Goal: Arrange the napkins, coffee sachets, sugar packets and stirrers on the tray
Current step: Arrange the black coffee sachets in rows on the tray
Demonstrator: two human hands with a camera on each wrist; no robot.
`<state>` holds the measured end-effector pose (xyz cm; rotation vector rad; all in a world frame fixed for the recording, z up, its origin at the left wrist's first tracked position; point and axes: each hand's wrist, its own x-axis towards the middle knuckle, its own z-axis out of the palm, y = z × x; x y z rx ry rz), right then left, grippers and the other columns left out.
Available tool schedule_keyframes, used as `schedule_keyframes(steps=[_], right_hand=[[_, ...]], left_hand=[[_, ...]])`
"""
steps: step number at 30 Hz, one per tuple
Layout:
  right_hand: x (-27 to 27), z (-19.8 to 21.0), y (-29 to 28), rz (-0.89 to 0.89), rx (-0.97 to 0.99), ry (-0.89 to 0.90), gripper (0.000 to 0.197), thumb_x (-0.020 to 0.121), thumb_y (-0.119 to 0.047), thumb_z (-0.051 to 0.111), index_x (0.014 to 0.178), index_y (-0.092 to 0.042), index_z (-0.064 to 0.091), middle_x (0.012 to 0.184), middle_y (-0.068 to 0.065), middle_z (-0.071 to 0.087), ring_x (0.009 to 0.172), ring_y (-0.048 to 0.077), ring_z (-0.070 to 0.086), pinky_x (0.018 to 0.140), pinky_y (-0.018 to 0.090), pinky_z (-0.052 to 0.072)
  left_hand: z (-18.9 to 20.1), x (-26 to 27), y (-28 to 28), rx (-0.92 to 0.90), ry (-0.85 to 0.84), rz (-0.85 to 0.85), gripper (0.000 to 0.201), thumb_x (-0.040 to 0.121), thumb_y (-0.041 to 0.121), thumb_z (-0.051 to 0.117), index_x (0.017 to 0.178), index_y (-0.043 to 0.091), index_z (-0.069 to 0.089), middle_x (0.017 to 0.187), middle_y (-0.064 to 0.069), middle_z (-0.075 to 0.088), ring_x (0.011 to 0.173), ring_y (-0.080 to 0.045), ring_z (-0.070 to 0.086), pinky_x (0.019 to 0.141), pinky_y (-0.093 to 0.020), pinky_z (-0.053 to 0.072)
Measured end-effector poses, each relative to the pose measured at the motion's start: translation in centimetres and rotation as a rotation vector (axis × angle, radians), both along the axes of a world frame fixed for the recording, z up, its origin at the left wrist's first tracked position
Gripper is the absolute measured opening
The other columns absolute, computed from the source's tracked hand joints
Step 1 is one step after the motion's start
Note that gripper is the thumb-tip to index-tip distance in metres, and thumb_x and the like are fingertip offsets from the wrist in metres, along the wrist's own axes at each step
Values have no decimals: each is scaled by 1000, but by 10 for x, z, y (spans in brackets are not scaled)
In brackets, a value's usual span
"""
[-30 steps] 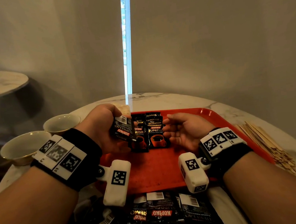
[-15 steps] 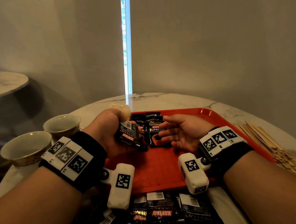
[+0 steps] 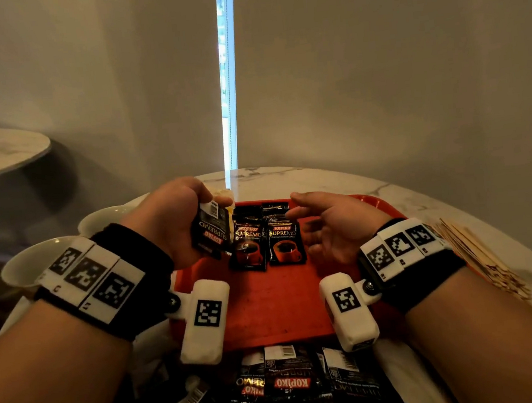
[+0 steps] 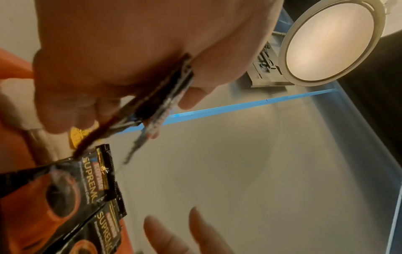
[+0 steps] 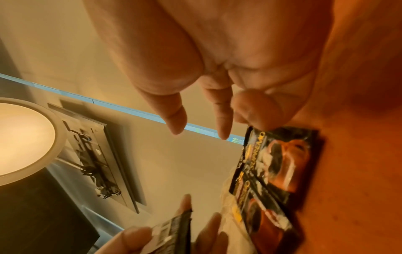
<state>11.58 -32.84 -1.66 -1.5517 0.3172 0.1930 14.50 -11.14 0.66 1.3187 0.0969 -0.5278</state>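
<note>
On the red tray (image 3: 269,306), two "KOPIKO SUPREMO" sachets (image 3: 267,243), labels up.

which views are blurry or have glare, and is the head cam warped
Head view: dim, with a blown-out window strip; the wide lens bends the walls, and the coffee sachets read sharp. Left wrist view: the held sachets in the left hand are motion-smeared. Right wrist view: the ceiling lamp glares and the right hand is soft.
</note>
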Motion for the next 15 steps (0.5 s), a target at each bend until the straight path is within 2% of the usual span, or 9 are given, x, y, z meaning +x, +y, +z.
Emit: schedule_keyframes(steps=[3, 8, 10, 13, 15], right_hand=[[-4, 4, 10, 99, 23, 1, 49, 93, -52, 55, 106, -6, 63, 86, 12, 60, 72, 23, 62, 63, 33, 52], [-7, 1, 19, 184, 1, 36, 58, 94, -57, 50, 113, -4, 63, 103, 19, 66, 93, 32, 67, 82, 40, 54], [-7, -1, 20, 188, 21, 53, 58, 95, -57, 49, 116, -4, 62, 110, 23, 66, 99, 34, 67, 85, 41, 54], [-7, -2, 18, 210, 74, 59, 58, 95, -56, 48, 115, -3, 61, 104, 22, 67, 96, 35, 67, 85, 41, 54], [-6, -3, 17, 213, 80, 58, 58, 95, -56, 49, 115, -3, 61, 102, 22, 69, 95, 35, 68, 85, 42, 55]], left_hand=[[-2, -4, -5, 5, 11, -38, 43, 97, 14, 31, 128, 0, 55, 110, -27, 60, 83, -39, 64, 47, -45, 57], [-9, -2, -10, -17, 48, -73, 37, 92, 14, 32, 119, 3, 54, 103, -26, 59, 78, -38, 62, 58, -44, 59], [-11, -1, -11, -14, 52, -79, 35, 91, 13, 32, 116, 4, 54, 103, -26, 60, 79, -38, 63, 63, -44, 58], [-12, -1, -13, -17, 45, -83, 37, 92, 13, 31, 120, 5, 53, 108, -26, 59, 82, -37, 62, 68, -43, 55], [-12, -1, -13, -16, 41, -83, 37, 93, 12, 31, 121, 5, 54, 105, -26, 60, 80, -36, 62, 69, -43, 54]])
